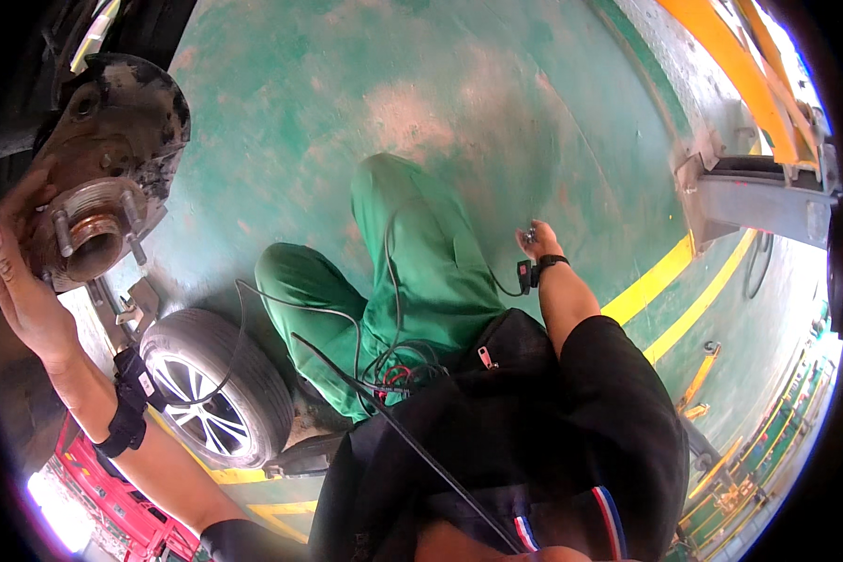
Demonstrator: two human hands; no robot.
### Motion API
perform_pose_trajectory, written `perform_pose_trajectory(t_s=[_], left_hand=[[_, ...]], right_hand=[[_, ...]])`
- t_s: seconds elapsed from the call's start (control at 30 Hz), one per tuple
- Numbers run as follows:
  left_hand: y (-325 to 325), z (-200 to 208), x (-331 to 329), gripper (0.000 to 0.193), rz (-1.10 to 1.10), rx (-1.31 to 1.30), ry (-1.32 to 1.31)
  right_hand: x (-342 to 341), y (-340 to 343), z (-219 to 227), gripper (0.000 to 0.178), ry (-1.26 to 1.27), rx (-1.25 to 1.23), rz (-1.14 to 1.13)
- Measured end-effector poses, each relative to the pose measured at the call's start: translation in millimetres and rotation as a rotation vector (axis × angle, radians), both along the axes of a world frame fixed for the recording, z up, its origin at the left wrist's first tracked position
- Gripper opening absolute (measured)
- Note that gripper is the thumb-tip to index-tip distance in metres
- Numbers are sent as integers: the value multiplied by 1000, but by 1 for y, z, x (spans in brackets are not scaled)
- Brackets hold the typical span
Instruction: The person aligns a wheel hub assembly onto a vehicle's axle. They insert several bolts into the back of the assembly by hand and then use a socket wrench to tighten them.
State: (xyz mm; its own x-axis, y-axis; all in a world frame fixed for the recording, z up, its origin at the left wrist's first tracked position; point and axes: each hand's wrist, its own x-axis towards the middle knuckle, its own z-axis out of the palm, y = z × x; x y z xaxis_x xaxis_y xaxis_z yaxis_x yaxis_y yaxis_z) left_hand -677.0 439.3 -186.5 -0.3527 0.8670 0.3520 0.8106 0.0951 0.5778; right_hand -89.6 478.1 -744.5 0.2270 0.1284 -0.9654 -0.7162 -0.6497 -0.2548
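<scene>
My left hand is raised with its palm and fingers flat against the left side of a rusty wheel hub with several studs, on a car's bare knuckle at the upper left. My right hand reaches down toward the green floor, fingers pinched on a small metal part, possibly a nut. Both wrists wear black bands with cables. My legs in green trousers are bent in the middle of the view.
A removed wheel with tyre and alloy rim lies on the floor below the hub. A car lift arm with yellow beams stands at the upper right. Yellow floor lines run right. A red tool cart sits lower left.
</scene>
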Motion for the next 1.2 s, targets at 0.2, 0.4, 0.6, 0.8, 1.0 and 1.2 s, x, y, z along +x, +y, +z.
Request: perform_pose_trajectory(t_s=[0.2,0.4,0.6,0.8,1.0,1.2], left_hand=[[2,3,-6,51,12,-66,84],[2,0,-17,50,-52,-118,93],[3,-3,-10,49,3,-22,351],[-3,-4,-15,53,213,120,282],[6,2,30,42,40,-4,286],[3,10,45,51,-38,212,-311]], right_hand=[[16,-5,-21,6,31,155,-18],[54,-23,-48,17,-86,299,467],[51,-13,-2,32,-13,111,256],[72,8,-32,18,29,115,152],[-30,132,83,14,-335,708,657],[-237,163,375,26,-425,1503,984]])
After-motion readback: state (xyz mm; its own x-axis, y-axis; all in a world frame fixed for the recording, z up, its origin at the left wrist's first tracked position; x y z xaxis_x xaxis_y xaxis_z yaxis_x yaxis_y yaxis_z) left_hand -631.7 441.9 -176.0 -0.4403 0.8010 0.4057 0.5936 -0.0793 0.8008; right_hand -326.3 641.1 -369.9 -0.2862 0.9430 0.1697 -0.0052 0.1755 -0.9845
